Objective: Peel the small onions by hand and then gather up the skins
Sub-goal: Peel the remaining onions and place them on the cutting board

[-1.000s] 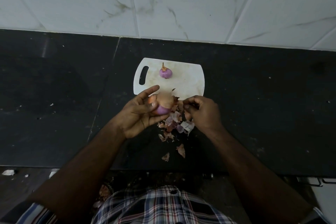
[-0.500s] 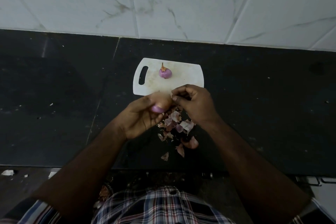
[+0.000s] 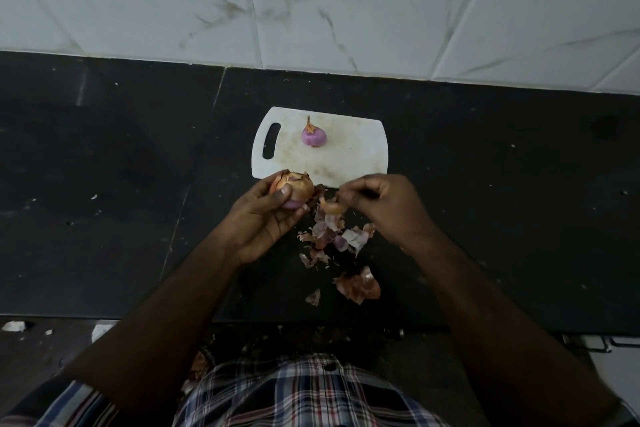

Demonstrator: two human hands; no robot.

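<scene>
My left hand (image 3: 266, 215) grips a small onion (image 3: 294, 188) that still wears tan skin on top, with purple flesh showing underneath. My right hand (image 3: 384, 206) is just right of it and pinches a torn strip of onion skin (image 3: 331, 206) at its fingertips. A peeled purple onion (image 3: 313, 136) with a dry stem lies on the white cutting board (image 3: 353, 156). Loose skins (image 3: 334, 236) are heaped on the black counter below both hands, and one large brown skin piece (image 3: 360, 284) lies nearer the counter's front edge.
The black stone counter (image 3: 104, 201) runs left to right with a white marbled tile wall (image 3: 311, 3) behind it. Its front edge is close to my body. A small skin scrap (image 3: 313, 297) lies near that edge. White scraps (image 3: 14, 326) lie on the floor at lower left.
My right hand has pulled away to the right with a strip of skin. My left hand has turned the onion so its skinned top shows. A large skin piece now lies on the counter.
</scene>
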